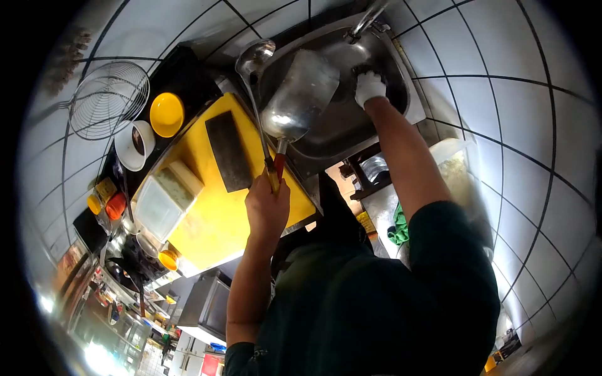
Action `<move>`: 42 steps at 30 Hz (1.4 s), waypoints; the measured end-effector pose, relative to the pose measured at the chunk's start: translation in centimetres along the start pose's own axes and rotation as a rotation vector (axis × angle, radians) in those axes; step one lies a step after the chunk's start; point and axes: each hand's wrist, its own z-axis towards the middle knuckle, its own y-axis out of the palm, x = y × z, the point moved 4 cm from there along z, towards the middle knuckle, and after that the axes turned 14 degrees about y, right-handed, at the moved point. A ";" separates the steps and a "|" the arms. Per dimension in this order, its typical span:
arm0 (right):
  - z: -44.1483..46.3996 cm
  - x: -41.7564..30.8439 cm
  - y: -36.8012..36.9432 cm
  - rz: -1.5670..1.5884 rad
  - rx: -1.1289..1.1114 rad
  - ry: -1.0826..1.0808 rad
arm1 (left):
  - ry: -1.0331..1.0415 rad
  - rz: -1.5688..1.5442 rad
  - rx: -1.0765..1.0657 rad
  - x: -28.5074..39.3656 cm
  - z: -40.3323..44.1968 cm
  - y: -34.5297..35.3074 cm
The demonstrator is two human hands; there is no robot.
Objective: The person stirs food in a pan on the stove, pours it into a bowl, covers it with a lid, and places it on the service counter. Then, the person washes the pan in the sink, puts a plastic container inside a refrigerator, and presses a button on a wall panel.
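Observation:
My left hand [268, 203] is closed around two handles above the edge of the yellow cutting board [210, 235]. One belongs to a long metal ladle [254, 56] with a yellow grip, its bowl near the sink's back left rim. The other, red, belongs to a broad metal wok spatula [301, 94], whose wide blade lies over the left side of the steel sink [329, 147]. Inside the sink, near a dark round spot, my right hand [371, 88] is curled downward. It looks white, from a glove or foam, and its fingertips are hidden.
A dark cleaver-like blade [227, 150] lies on the board beside a lidded plastic container [162, 203]. Left of it are a yellow bowl [167, 114], a white bowl [134, 145] and a wire strainer [109, 100]. A faucet [367, 22] overhangs the sink; tiled walls [495, 56] stand close.

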 end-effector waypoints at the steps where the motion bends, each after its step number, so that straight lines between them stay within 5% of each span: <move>1: -1.1 0.6 -0.2 0.010 -0.026 0.026 | 0.013 -0.029 0.015 0.2 0.2 0.1; 7: -2.6 4.4 1.8 0.231 0.015 -0.039 | 0.007 0.023 -0.072 -0.6 1.8 1.2; 12: -6.6 3.5 -10.8 0.642 0.034 -0.188 | -0.012 0.016 -0.196 -1.6 3.9 3.4; 16: -4.5 3.1 -17.2 0.527 0.444 -0.175 | -0.092 -0.072 -0.258 -1.9 5.6 5.0; 18: -3.2 3.3 -19.8 0.520 0.475 -0.175 | -0.117 -0.066 -0.288 -2.1 6.3 5.4; 21: -2.0 2.8 -20.8 0.548 0.239 -0.288 | -0.116 -0.023 -0.308 -1.6 7.2 5.5; 28: -6.2 1.7 -20.1 0.557 0.374 -0.351 | -0.155 -0.067 -0.319 -2.3 8.7 6.3; 31: -10.8 -1.0 -19.5 0.546 0.291 -0.515 | -0.159 -0.087 -0.318 -2.5 9.0 6.5; 33: -14.2 -4.1 -17.2 0.543 0.429 -0.792 | -0.150 -0.081 -0.326 -2.9 9.2 7.1; 36: -18.1 -6.5 -16.8 0.211 0.515 -0.857 | -0.123 -0.065 -0.326 -2.8 9.4 7.7; 39: -13.0 -5.8 -15.4 0.449 0.374 -0.760 | -0.155 -0.056 -0.328 -2.8 7.9 7.0; 42: -3.6 -2.7 -12.5 0.731 -0.119 -0.409 | -0.215 -0.082 -0.340 -2.7 6.1 6.7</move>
